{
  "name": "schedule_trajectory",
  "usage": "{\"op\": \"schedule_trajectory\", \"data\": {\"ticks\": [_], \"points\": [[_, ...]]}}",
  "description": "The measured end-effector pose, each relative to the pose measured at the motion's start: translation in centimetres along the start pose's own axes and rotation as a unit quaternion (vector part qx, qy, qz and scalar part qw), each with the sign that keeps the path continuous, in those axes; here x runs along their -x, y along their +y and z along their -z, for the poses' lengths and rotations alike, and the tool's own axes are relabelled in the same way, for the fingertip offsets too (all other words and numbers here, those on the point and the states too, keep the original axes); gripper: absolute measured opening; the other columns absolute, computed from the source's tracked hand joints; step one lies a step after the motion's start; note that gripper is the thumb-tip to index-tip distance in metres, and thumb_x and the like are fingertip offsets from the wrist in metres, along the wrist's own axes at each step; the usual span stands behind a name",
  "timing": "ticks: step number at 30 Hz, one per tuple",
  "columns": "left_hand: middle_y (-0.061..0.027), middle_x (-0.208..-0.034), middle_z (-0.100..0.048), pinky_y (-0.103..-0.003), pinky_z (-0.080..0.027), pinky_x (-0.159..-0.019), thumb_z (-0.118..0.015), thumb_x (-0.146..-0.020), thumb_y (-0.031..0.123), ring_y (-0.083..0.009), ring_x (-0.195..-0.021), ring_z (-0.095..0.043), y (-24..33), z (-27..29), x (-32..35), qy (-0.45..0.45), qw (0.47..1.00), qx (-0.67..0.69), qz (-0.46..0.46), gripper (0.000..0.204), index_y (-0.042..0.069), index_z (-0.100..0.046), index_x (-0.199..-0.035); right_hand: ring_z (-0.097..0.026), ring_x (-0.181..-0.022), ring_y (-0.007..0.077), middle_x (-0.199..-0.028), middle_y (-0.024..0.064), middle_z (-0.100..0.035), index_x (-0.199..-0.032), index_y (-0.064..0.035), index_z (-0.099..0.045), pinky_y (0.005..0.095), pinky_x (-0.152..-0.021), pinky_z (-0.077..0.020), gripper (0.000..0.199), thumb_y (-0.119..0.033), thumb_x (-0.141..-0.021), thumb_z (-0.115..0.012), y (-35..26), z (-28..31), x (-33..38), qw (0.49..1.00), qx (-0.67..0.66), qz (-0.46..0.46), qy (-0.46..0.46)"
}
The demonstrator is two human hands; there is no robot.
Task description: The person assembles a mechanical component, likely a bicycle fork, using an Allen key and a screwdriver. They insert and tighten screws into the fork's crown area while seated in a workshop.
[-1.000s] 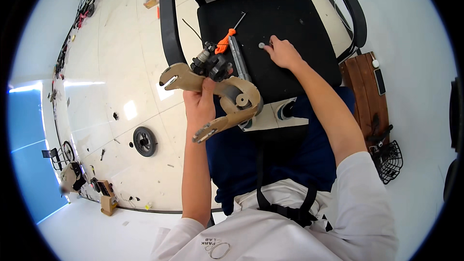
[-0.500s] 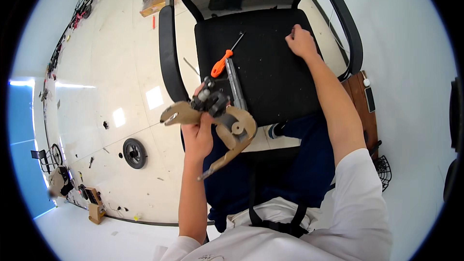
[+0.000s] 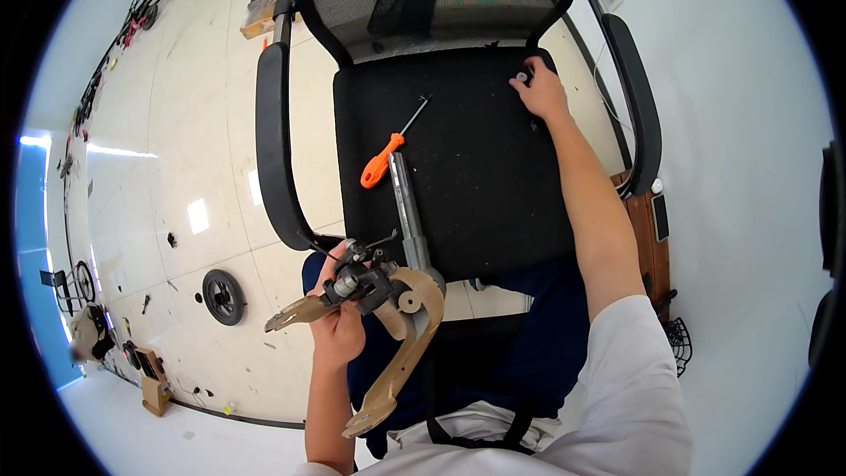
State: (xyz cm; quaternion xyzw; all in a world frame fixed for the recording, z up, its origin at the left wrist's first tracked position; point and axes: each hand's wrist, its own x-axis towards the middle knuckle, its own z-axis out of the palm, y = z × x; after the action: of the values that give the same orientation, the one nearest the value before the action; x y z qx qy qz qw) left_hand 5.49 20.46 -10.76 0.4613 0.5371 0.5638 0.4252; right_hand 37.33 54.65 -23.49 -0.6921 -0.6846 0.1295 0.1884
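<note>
My left hand (image 3: 339,335) grips a tan bicycle fork (image 3: 414,326) by the crown area, over my lap. A grey steerer tube (image 3: 405,203) points away from me, its end above the chair seat, and a black brake caliper (image 3: 359,282) sits at the fork near my fingers. At the far right corner of the black seat, my right hand (image 3: 545,92) has its thumb and fingers around a small round grey part (image 3: 522,77). An orange-handled screwdriver (image 3: 382,160) lies on the seat, close to the tube's end.
The office chair (image 3: 458,132) has a left armrest (image 3: 278,141) and a right armrest (image 3: 633,97). A small wheel (image 3: 224,297) lies on the floor to the left. At right, a phone (image 3: 660,217) rests on a wooden surface (image 3: 650,256).
The view has shifted, so chair and fork sit lower in the picture. My right hand's fingers have parted from their closed curl, and the small round part now shows between them.
</note>
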Motion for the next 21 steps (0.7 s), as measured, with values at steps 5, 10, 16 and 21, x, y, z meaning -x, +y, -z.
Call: {"op": "schedule_trajectory", "data": {"ticks": [5,10,16,21], "points": [[-0.0058,-0.109,-0.066,-0.023,-0.046,-0.081,-0.048,-0.099,0.009,-0.0085,-0.091,-0.058,3.9,1.5,2.6,-0.013,0.998,-0.038,0.044,0.05,-0.001,-0.043,-0.147,-0.055,-0.068,0.0125,-0.07,0.0021,-0.057,-0.112,-0.0017,-0.064,0.0294,-0.067,-0.0465,0.029,-0.021,-0.091,-0.071,-7.5,8.6,12.9,0.945,-0.311,-0.06,0.082],[-0.0027,-0.102,-0.063,-0.024,-0.045,-0.082,-0.05,-0.093,0.001,-0.0081,-0.086,-0.055,6.7,4.6,7.5,-0.034,0.999,-0.003,0.017,0.051,0.004,-0.051,-0.144,-0.048,-0.064,0.0028,-0.075,-0.0037,-0.055,-0.101,-0.0012,-0.068,0.0188,-0.057,-0.0372,0.008,-0.004,-0.094,-0.065,-16.7,16.2,37.4,0.831,-0.532,-0.147,-0.072],[-0.0097,-0.106,-0.07,-0.03,-0.052,-0.088,-0.049,-0.103,0.007,-0.016,-0.099,-0.067,11.2,6.7,15.0,-0.041,0.998,-0.036,-0.012,0.037,-0.003,-0.05,-0.139,-0.042,-0.061,-0.0019,-0.091,0.0004,-0.063,-0.114,0.0041,-0.065,0.0143,-0.054,-0.0318,0.024,-0.004,-0.092,-0.067,-26.6,24.1,48.2,0.828,-0.543,0.015,-0.137],[-0.0056,-0.09,-0.07,-0.028,-0.049,-0.072,-0.057,-0.102,0.015,-0.0096,-0.079,-0.06,15.3,7.2,20.6,-0.01,0.992,-0.119,-0.027,0.027,-0.002,-0.062,-0.122,-0.05,-0.062,0.0032,-0.076,0.0016,-0.064,-0.101,0.0027,-0.07,0.0204,-0.054,-0.0368,0.033,-0.021,-0.082,-0.081,-32.3,26.8,51.2,0.885,-0.452,0.027,-0.105]]}}
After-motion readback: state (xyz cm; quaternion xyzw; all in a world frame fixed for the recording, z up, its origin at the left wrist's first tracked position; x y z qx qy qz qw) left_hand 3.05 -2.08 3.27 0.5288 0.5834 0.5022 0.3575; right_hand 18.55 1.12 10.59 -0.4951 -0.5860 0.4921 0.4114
